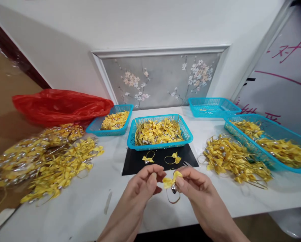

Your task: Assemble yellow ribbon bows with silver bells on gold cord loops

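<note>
White tabletop (90, 215), one framed blossom panel (160, 84) behind it. I count four blue baskets (157, 147), three of them heaped with yellow bows (158, 131), and one red bag (32, 106) at the left. Two single bows (176, 158) lie on one black mat (131, 163). Nearer the front edge, the right hand (202, 190) pinches one bow with a silver bead (174, 188) between thumb and fingers; the left hand (141, 188) curls just beside it, and whether it grips anything I can't tell.

The left hand (142, 186) curls loosely, facing the right hand (198, 188), whose thumb pinches against bent fingers.
</note>
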Action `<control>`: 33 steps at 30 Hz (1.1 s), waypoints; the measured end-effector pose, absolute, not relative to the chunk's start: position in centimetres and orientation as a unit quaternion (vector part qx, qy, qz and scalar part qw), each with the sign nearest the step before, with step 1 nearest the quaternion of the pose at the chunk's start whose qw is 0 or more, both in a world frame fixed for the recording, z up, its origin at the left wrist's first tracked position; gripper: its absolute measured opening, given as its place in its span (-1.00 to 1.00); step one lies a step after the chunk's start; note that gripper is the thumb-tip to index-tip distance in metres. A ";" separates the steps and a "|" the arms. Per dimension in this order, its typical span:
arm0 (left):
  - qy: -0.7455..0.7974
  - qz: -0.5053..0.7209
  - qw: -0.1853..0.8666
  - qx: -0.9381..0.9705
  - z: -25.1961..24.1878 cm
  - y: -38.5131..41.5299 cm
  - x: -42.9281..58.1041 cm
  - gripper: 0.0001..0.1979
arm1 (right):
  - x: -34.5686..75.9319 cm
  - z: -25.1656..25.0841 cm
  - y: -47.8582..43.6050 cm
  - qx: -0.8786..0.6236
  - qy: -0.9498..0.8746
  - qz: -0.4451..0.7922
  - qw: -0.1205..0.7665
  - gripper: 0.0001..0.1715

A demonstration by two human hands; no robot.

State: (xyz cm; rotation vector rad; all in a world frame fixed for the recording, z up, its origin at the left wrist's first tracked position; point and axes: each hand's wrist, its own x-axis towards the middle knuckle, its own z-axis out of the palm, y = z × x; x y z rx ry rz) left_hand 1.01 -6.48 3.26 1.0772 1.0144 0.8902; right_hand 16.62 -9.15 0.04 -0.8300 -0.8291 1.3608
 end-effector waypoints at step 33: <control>0.394 0.430 0.663 0.469 2.2 -8.6 3.2 -0.80 | 15.2 -1.8 -10.6 -0.361 -0.338 0.527 0.691 -0.86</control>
